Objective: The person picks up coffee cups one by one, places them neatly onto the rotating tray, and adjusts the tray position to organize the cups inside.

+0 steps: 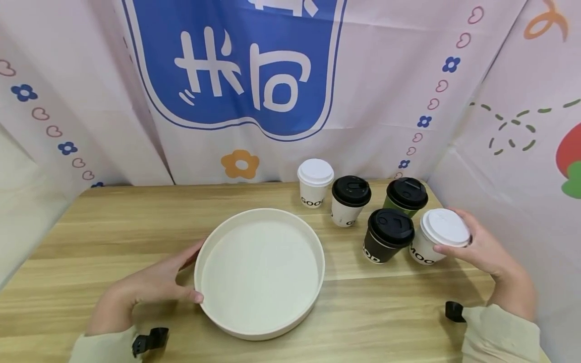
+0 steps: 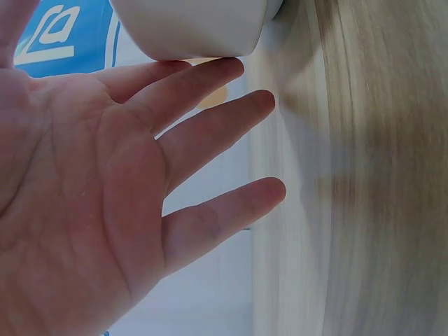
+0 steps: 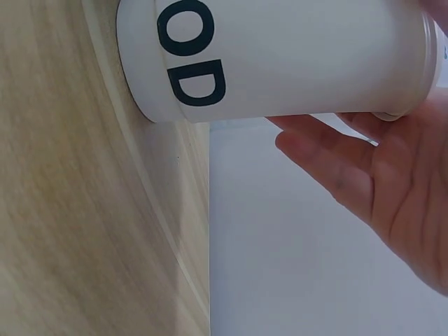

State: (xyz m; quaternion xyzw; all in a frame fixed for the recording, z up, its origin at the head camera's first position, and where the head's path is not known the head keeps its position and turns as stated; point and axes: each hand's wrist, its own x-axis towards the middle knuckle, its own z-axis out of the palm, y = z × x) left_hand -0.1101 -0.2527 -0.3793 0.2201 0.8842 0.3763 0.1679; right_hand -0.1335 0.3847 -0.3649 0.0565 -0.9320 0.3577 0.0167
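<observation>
A round cream tray [image 1: 260, 272] with a low rim lies on the wooden table. At its left side my left hand [image 1: 156, 282] touches the rim, thumb in front and fingers farther back; the left wrist view shows those fingers [image 2: 210, 140] spread and fairly straight against the outer wall. On the far right my right hand [image 1: 485, 249] grips a white paper cup [image 1: 426, 247] with a white lid and dark lettering, thumb on the near side, fingers behind. In the right wrist view the cup [image 3: 301, 56] has its base close to the tabletop.
Beside the gripped cup stand a black cup [image 1: 379, 247] and a green cup [image 1: 399, 206], both with black lids. Farther left are a white cup with a black lid [image 1: 347, 206] and one with a white lid [image 1: 313, 189]. Printed cloth [image 1: 386, 75] hangs behind the table [image 1: 136, 212].
</observation>
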